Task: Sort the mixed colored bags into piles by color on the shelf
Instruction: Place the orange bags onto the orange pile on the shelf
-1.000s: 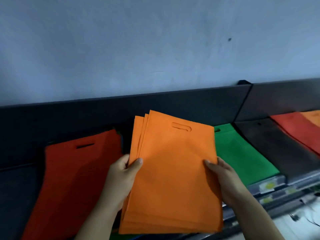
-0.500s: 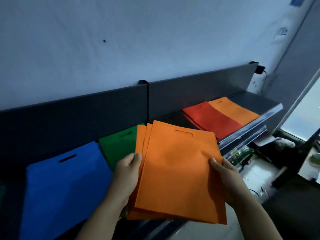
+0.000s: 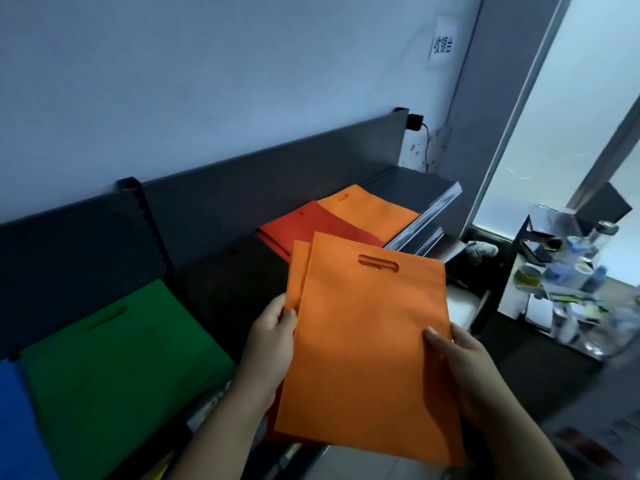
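**Two hands, one orange bundle bound for the far end of the shelf**

Several orange bags (image 3: 367,344) sit squared in a thin stack, held above the shelf's front edge. The left hand (image 3: 273,344) is clamped on the stack's left border, thumb over the top sheet; the right hand (image 3: 464,365) is clamped on the right border the same way. The matching orange pile (image 3: 370,211) lies far along the shelf (image 3: 412,183), partly overlapping the red pile (image 3: 311,226).

To land this well, I would say: keep both edges pinched so the sheets do not fan, carry the stack level over the red pile, line up the handle slots, and lower it flat before letting go. The cloth looks limp and light, so a one-sided release would likely let it slide.

Nearer, a green pile (image 3: 117,355) and a blue pile (image 3: 17,427) lie well apart from the target. Between green and red is a dark stretch; whether bags lie there I cannot tell. To the right, a cluttered rack of bottles and tape rolls (image 3: 568,278) stands beyond the shelf's end, near the path of the right elbow.
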`<state>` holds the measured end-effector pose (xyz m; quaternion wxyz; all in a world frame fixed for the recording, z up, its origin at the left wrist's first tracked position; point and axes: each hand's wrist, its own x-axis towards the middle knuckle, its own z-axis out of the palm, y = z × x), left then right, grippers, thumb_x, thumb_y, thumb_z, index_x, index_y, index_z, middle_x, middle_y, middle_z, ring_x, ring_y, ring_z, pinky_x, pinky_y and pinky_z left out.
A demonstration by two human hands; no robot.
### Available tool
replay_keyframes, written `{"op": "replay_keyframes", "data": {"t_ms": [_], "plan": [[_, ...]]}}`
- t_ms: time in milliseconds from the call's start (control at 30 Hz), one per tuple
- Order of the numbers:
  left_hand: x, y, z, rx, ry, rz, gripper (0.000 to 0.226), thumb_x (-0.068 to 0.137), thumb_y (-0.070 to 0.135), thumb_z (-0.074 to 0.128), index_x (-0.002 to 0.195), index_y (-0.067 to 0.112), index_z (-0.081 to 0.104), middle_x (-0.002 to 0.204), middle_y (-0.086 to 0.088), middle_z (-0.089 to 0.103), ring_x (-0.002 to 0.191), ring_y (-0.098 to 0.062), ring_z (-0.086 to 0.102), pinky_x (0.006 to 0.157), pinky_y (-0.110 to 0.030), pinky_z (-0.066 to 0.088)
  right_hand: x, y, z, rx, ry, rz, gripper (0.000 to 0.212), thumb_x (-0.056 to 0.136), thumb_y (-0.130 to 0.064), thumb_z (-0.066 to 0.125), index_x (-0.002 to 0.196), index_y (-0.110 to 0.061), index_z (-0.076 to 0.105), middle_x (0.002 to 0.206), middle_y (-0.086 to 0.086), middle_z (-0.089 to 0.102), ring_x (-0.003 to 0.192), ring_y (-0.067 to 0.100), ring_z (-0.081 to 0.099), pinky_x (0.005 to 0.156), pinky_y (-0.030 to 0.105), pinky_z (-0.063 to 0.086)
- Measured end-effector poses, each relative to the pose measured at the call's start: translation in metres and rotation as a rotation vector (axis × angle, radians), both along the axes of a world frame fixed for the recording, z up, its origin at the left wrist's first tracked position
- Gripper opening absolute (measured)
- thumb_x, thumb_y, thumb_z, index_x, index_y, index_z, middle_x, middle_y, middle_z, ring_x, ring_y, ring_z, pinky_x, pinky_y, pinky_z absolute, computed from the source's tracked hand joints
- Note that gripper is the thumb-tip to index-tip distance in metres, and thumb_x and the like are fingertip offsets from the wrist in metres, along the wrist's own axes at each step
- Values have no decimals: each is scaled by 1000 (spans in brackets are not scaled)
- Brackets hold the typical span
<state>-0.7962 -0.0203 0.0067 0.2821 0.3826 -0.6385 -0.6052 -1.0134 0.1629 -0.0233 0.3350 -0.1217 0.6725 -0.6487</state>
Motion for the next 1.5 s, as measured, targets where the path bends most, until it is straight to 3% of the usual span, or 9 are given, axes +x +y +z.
{"op": "replay_keyframes", "data": {"t_ms": [200,300,467,667,833,933,1133,1300,1500], "plan": [[-80,-24,-7,181,-6,-151,39,103,64,31,125,49,59,117,15,70,106,-6,67,91,-32,53,-50,-18,-15,105,142,-55,13,102,-32,68,115,-36,69,105,0,82,91,26,81,87,54,64],[-120,-51,-10,66,-35,-173,17,107,41,47,117,50,59,114,16,70,100,-2,66,88,-28,54,-90,-40,-12,122,156,-77,17,99,-34,71,115,-37,69,108,0,81,95,28,80,91,58,63],[-186,-111,-12,38,-15,-171,30,103,21,52,122,40,66,113,14,74,106,-11,70,98,-44,56,-160,-101,2,147,191,-52,28,97,-40,72,122,-38,61,121,0,73,109,29,75,97,58,59],[-261,-166,-17,52,-63,-188,39,97,0,41,115,25,64,103,1,73,81,-12,66,67,-20,52,-231,-171,-9,371,284,-86,33,92,-38,48,113,-18,62,83,9,52,76,27,52,71,43,41],[-305,-199,-34,111,-164,-176,59,96,23,43,154,30,36,146,4,55,123,-18,60,105,-41,50,-281,-204,-19,344,275,-97,24,101,-22,45,111,-18,67,85,13,52,78,26,50,74,40,36],[-327,-215,-44,124,-217,-150,70,88,33,43,157,33,32,152,3,50,135,-22,52,114,-51,42,-316,-228,-18,338,292,-67,26,95,-15,49,103,-22,73,80,12,63,72,26,53,71,39,39],[-380,-250,-45,13,-281,24,49,92,29,48,140,25,56,116,3,71,93,-17,69,86,-41,59,-407,-300,-9,338,393,106,31,92,-5,51,101,-22,76,63,11,56,58,23,43,57,36,34],[-419,-273,-31,-71,-384,233,53,103,20,49,155,20,41,107,18,58,78,-15,68,66,-30,52,-465,-370,2,316,530,306,34,97,-6,51,105,-32,71,89,7,75,70,32,66,68,40,55],[-452,-287,-44,-109,-628,281,52,99,23,51,151,16,49,145,-4,58,120,-21,63,100,-35,51,-515,-441,-24,367,681,568,35,97,-3,50,128,-13,64,98,3,70,81,24,66,66,38,51]]}}
